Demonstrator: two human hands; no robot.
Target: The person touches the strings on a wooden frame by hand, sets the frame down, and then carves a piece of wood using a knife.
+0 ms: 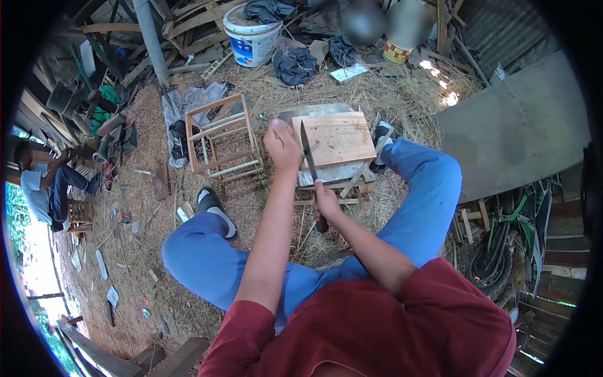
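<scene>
A long dark blade points away from me, its handle in my right hand, which is closed round it near the front of a wooden block. My left hand is closed just left of the blade's tip; whatever it may hold is hidden by the fingers. The light wooden block lies flat on a low support between my feet, with dark specks on its top. The blade runs along the block's left edge.
Left of the block stands a wooden frame. A white bucket and black plastic bags lie beyond. A grey sheet and a motorcycle are at right. Another person sits at far left.
</scene>
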